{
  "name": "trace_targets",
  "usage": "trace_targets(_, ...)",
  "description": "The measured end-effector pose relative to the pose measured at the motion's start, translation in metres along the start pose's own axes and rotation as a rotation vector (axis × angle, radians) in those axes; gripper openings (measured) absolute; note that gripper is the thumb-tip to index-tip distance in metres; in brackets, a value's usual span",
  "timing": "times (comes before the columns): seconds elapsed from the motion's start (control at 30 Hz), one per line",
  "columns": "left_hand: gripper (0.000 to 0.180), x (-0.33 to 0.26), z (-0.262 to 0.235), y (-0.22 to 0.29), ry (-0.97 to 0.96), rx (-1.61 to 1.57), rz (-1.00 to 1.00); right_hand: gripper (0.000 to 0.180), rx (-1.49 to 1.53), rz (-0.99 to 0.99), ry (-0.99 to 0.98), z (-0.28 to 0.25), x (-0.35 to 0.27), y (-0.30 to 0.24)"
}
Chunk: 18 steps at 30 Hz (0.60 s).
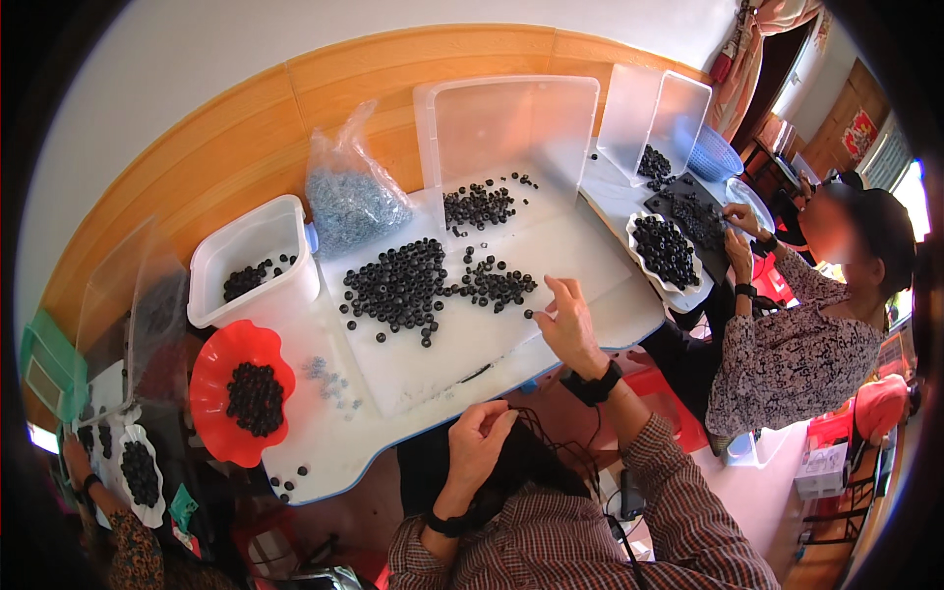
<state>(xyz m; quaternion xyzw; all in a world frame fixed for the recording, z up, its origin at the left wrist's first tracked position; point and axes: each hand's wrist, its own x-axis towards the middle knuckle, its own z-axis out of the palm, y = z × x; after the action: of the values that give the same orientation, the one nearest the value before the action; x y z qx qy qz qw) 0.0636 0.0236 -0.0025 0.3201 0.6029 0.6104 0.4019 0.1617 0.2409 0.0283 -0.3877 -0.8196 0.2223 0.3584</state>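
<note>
- Right now, right hand (568, 324) out over the white table (610, 295), fingers loosely curled, thumb and forefinger pinched together at the edge of the black beads (403, 285); probably one bead in the pinch, too small to be sure.
- Left hand (479, 438) low, near the table's front edge, fingers curled around a dark thread (551, 442); closed lightly, not a fist.
- Beads spread in loose heaps across the middle of the table, a smaller cluster (497, 285) just beside the right fingertips.
- Likely light, hard and round, each with a hole; prone to roll and skip away. Best taken singly between fingertip and thumb, by the sides.
- Thread soft and limp, apt to slip; best gripped close to its free end.
- White tub (251, 261) at the left: a thin scatter of black beads on its bottom.
- Red scalloped dish (211, 393) in front of it: a neat dark mound at the centre.
- Clear plastic bag (349, 202) behind: packed with small blue-grey pieces.
- Clear lidded box (511, 123) standing open at the back, more beads at its foot.
- White scalloped dish (644, 275) on the right: heaped with beads, another person's hands (737, 231) busy just beyond it.
- Second white dish (126, 447) far left, also with beads.
</note>
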Motion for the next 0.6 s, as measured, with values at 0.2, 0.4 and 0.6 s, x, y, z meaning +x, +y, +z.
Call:
trace_targets(0.2,0.021,0.003,-0.008,0.0,0.008,-0.079,-0.052,0.06,-0.149,0.002,-0.192,0.003,0.03,0.025)
trace_targets(0.4,0.017,0.003,-0.013,-0.003,-0.046,-0.027,-0.042,0.043,-0.05,0.064,-0.224,0.016,0.023,0.013)
trace_targets(0.6,0.016,0.002,-0.012,0.0,-0.046,-0.002,-0.035,0.035,0.039,0.03,-0.13,0.029,0.011,-0.004)
